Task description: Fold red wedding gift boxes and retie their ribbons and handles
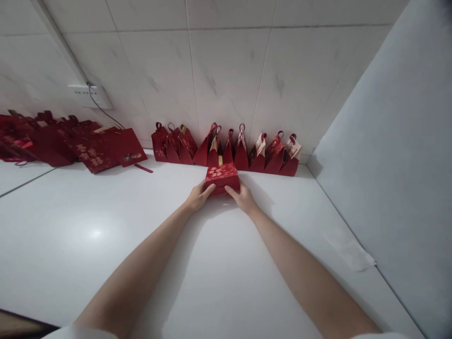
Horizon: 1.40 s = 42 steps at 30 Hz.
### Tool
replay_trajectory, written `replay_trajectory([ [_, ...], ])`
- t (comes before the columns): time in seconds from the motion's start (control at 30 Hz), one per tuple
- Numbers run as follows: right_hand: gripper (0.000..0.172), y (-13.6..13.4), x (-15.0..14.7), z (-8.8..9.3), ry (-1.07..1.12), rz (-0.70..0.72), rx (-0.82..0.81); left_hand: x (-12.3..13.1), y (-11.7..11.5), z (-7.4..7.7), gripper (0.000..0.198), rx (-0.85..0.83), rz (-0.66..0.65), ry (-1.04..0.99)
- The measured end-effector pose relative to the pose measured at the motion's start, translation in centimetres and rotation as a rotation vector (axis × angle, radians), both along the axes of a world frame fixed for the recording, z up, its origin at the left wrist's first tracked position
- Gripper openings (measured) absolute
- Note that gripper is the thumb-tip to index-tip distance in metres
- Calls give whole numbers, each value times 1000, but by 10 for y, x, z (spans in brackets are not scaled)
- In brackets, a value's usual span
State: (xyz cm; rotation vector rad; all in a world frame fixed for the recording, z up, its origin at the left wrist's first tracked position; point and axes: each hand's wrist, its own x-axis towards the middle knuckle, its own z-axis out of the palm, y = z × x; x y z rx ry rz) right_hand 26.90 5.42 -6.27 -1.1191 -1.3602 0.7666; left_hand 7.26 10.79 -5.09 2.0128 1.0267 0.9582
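Note:
Both arms reach forward over a white tabletop (219, 263). Between my hands is a red gift box (222, 175) with pale lettering on its upper face and a small gold tab at its far end. My left hand (199, 195) grips its left side, thumb on the near edge. On the right side my right hand (243, 195) holds it the same way. The box lies in front of a row of red gift boxes (241, 155) with ribbon loops on top, close to the middle ones. Its underside and my other fingers are mostly hidden.
Flat red gift boxes and bags (95, 150) are heaped at the left by the wall. A socket (90, 96) with a cable (102, 110) sits above them. A tiled wall (226, 70) closes the back, a pale panel (399, 155) the right. Whitish paper (351, 249) lies beside the panel.

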Motion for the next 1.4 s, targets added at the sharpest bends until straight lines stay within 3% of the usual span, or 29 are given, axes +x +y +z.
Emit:
replay_trajectory([
  [0.17, 51, -4, -1, -5, -83, -116, -38, 1, -11, 5, 42, 128, 151, 19],
  [0.4, 56, -12, -7, -2, -158, -228, 9, 4, -21, 8, 42, 241, 270, -15],
  [0.63, 49, -16, -10, 3, -158, -234, 55, 3, -19, 8, 43, 241, 300, -19],
  [0.83, 43, -19, -12, 8, -192, -241, 59, 5, -25, 13, 36, 237, 238, -49],
  [1.07, 32, -7, -11, -2, -336, -396, 166, 6, -21, 13, 37, 205, 335, -68],
  [1.13, 49, -4, -14, -4, -276, -350, 253, 6, -19, 13, 38, 185, 307, -76],
  [1.2, 83, -4, -16, -5, -242, -286, 329, 6, -17, 12, 38, 172, 279, -71],
  [1.27, 105, -6, -17, -3, -304, -236, 357, 5, -16, 12, 39, 171, 276, -64],
  [1.33, 104, -8, -17, -2, -429, -203, 355, 5, -16, 11, 39, 170, 269, -56],
  [1.4, 89, -9, -15, -2, -509, -211, 325, 5, -17, 9, 38, 165, 253, -46],
])
